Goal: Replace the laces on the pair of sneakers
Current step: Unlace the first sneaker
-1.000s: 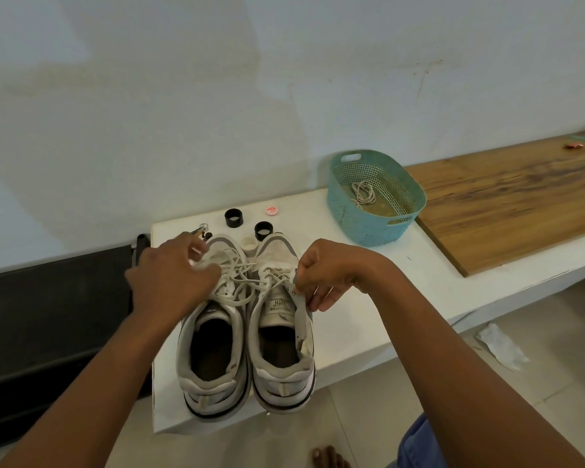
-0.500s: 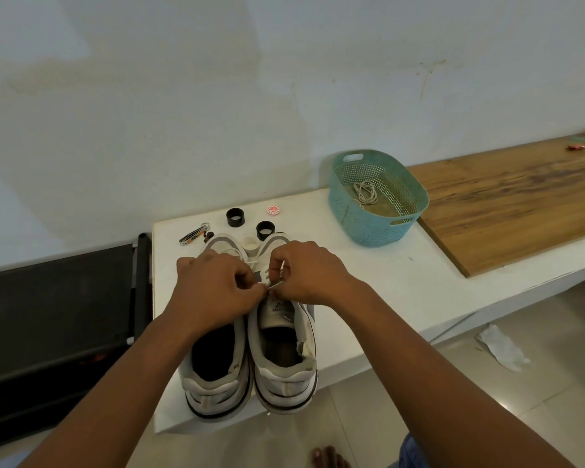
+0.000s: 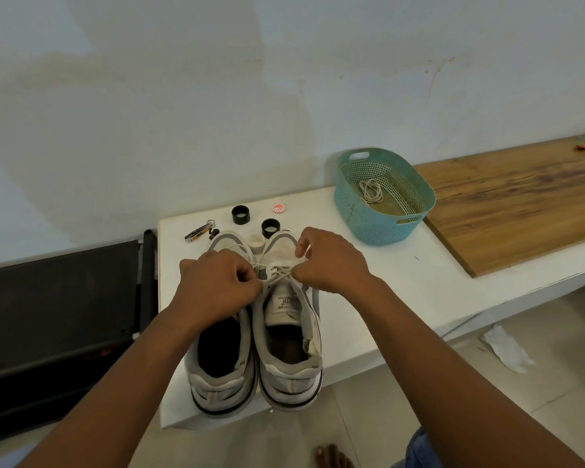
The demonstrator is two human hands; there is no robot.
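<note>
The head view shows a pair of pale sneakers side by side, heels toward the person, on a white table (image 3: 368, 282): the left sneaker (image 3: 222, 359) partly under the left hand (image 3: 213, 292), and the right sneaker (image 3: 289, 339) at its 3 o'clock, touching it. Both hands pinch the lace (image 3: 277, 273) of the right sneaker (curled fingers, thumbs pressed in), the right hand (image 3: 328, 258) holding its strand over the toe end. At 1 o'clock from the shoes stands a teal basket (image 3: 402, 224) holding a coiled lace (image 3: 370, 191), with two black rings (image 3: 240, 215) at 12 o'clock.
</note>
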